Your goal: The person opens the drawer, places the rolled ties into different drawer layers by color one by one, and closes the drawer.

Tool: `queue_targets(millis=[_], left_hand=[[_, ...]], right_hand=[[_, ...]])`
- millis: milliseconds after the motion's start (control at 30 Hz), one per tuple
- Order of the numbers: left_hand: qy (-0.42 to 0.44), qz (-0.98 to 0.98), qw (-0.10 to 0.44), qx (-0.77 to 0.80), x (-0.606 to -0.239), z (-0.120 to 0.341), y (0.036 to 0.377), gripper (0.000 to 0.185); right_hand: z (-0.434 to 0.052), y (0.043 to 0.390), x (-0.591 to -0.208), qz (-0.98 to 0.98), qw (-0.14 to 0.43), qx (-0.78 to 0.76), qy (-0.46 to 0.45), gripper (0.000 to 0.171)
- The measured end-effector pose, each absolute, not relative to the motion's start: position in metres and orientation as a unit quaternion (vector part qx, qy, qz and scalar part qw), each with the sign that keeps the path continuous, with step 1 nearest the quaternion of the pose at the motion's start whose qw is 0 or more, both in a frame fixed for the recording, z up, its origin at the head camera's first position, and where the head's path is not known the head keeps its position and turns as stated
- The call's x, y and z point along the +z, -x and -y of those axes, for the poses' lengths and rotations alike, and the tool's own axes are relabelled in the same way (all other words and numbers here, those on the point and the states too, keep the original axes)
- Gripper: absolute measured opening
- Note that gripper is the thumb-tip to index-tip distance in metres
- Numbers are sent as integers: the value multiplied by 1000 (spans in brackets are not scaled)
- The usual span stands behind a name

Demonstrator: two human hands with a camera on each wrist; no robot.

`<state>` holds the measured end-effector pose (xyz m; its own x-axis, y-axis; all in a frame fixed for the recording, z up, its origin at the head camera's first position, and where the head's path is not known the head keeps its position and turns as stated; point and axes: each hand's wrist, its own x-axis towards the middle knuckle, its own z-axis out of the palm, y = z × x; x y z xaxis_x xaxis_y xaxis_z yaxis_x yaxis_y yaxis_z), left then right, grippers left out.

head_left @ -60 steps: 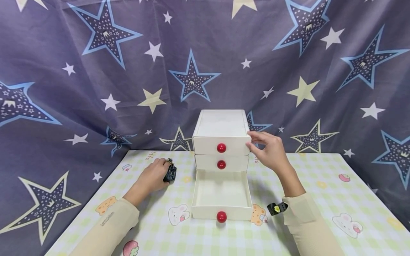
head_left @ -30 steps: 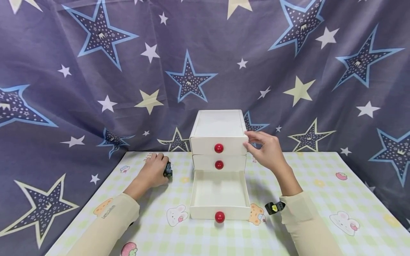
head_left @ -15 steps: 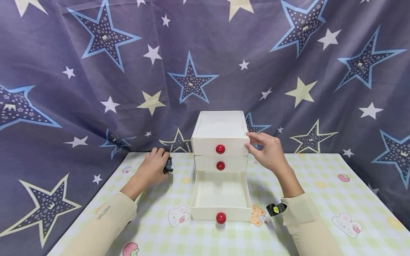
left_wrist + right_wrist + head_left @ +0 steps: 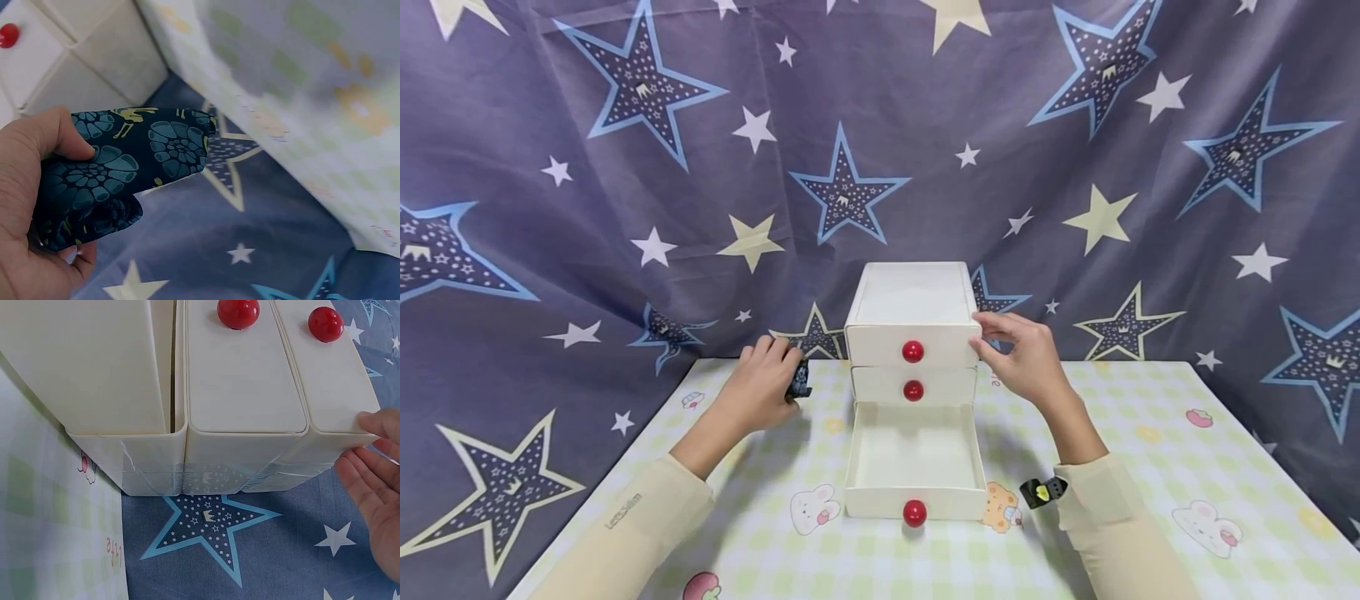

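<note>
Gripping folded floral cloth (image 4: 119, 169), boxy white plastic drawers (image 4: 913, 333)

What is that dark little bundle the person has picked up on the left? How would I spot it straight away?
Start at the white three-drawer chest standing at the back of the checked tablecloth, its bottom drawer pulled open. Just to its left, the left hand grips a folded cloth. It is the only dark thing there: navy fabric printed with teal, shell-like rosettes.
</note>
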<state>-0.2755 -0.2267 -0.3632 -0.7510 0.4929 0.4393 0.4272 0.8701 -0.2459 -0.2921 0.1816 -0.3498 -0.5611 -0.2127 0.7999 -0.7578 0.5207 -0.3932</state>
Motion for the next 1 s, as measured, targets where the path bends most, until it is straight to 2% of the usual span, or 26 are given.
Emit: queue_targets(millis=[567, 1000], left_hand=[[295, 889, 347, 37, -328, 186, 232, 57], [332, 865, 375, 37, -319, 158, 209, 61]], right_hand=[[-180, 294, -352, 798, 355, 383, -299, 32], [-179, 292, -352, 799, 354, 384, -297, 33]])
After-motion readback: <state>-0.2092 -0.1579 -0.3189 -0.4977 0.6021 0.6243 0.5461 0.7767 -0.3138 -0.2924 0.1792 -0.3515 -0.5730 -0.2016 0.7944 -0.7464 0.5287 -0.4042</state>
